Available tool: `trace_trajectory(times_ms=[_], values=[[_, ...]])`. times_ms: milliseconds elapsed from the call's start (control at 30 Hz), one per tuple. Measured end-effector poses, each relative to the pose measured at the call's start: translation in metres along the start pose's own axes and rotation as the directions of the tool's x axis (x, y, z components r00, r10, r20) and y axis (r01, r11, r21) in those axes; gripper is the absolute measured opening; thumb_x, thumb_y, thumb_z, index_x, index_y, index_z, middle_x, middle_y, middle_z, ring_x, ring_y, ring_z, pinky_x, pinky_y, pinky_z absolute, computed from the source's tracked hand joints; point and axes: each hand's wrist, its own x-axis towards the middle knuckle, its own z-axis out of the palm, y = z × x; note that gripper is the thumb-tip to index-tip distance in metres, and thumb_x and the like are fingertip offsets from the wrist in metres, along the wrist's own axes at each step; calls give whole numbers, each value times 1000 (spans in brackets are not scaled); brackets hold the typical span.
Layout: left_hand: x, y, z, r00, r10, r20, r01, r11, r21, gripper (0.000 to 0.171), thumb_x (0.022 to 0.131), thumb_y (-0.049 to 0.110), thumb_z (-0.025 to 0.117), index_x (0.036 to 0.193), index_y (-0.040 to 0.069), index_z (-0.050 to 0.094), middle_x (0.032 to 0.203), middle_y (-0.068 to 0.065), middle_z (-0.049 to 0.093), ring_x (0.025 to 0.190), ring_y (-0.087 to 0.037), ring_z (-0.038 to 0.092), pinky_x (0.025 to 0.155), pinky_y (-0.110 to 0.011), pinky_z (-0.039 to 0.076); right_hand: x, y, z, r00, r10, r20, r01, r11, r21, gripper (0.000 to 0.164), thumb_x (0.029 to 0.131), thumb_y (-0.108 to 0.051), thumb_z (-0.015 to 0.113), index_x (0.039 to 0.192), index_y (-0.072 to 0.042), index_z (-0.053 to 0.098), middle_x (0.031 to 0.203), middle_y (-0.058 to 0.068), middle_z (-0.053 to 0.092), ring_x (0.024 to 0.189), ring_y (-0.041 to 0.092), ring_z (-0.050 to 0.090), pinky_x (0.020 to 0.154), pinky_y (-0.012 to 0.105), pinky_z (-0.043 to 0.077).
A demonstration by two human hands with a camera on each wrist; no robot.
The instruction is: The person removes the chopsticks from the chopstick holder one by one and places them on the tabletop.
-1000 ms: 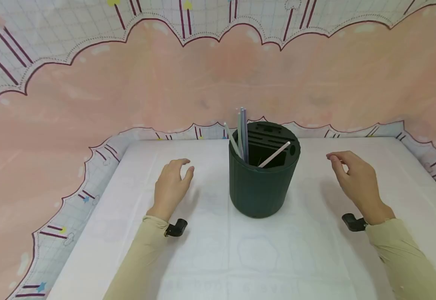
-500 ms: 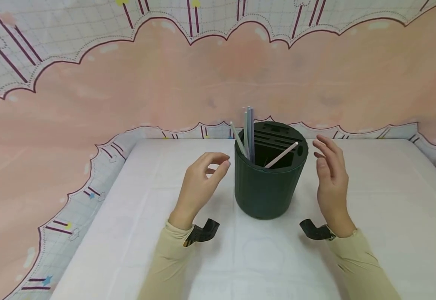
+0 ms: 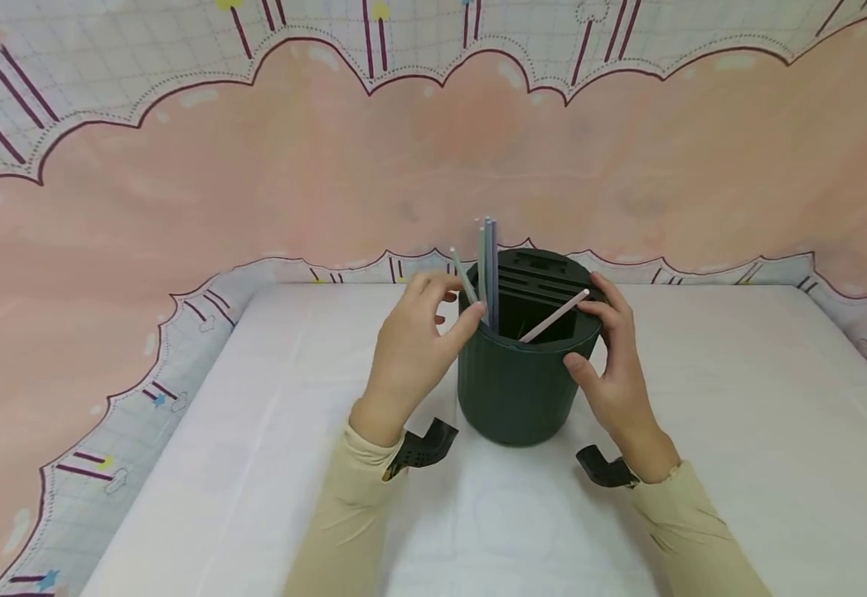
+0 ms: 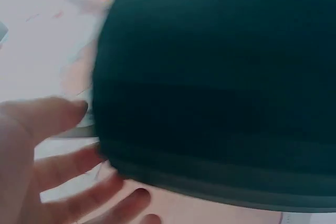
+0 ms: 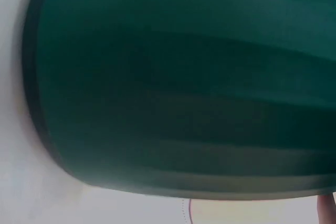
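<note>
A dark green pen holder (image 3: pixel 515 385) with a slotted top stands upright on the white table. Several thin sticks (image 3: pixel 489 269), bluish and pale green, rise from its left side; a pale pink stick (image 3: pixel 555 315) leans right in its opening. My left hand (image 3: pixel 413 352) is at the left rim, thumb and fingers on either side of a leaning pale green stick (image 3: pixel 463 275). The left wrist view shows a gap between that thumb and the fingers (image 4: pixel 68 166). With thumb in front and fingers at the right rim, my right hand (image 3: pixel 616 377) grips the holder.
The white table (image 3: pixel 254 464) extends on both sides of the holder. Behind it hangs a peach and white patterned cloth (image 3: pixel 404 166). A black wrist camera (image 3: pixel 426 444) sits on the left wrist and another black wrist camera (image 3: pixel 603 466) on the right.
Both hands have come inward from the sides to the pen holder. My right hand now grips its right rim, while my left has reached the leaning green stick. The holder stays in place.
</note>
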Motion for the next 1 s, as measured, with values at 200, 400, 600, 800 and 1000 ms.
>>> trace_trajectory(times_ms=[200, 400, 600, 800, 1000], values=[[-2, 2, 10, 991, 70, -111, -61, 995, 84, 19, 87, 30, 56, 92, 12, 62, 110, 1, 49, 79, -9, 55, 66, -19, 45, -2, 2, 1, 999, -35, -3, 35, 999, -26, 70, 83, -47, 56, 119, 10, 36, 141, 20, 19, 129, 31, 21, 103, 28, 22], [-2, 4, 11, 981, 110, -157, -95, 990, 102, 18, 87, 29, 57, 87, 12, 64, 108, 1, 52, 81, -10, 54, 65, -19, 44, 0, 1, 0, 999, -54, -4, 54, 998, -33, 71, 83, -47, 55, 120, 11, 37, 141, 20, 21, 128, 31, 24, 101, 28, 24], [0, 5, 13, 958, 228, -176, -207, 970, 127, 21, 84, 34, 61, 79, 13, 65, 94, 4, 56, 88, -12, 47, 72, -23, 40, 0, 0, 3, 998, -55, -7, 55, 998, -43, 71, 84, -48, 55, 120, 10, 36, 140, 20, 21, 127, 32, 24, 102, 28, 24], [0, 10, 15, 945, 303, -124, -291, 951, 106, 19, 85, 33, 60, 81, 15, 64, 88, 6, 61, 94, -11, 48, 84, -23, 37, 1, 0, 4, 998, -70, -7, 69, 996, -52, 71, 84, -48, 53, 121, 10, 34, 140, 21, 21, 125, 33, 27, 100, 26, 26], [-2, 12, 14, 950, 312, -20, -310, 948, 74, 18, 89, 28, 55, 85, 16, 68, 91, 5, 63, 106, -11, 46, 93, -22, 32, 0, 1, 1, 998, -56, -1, 56, 996, -73, 72, 84, -49, 52, 122, 9, 34, 141, 19, 22, 126, 31, 27, 100, 25, 26]])
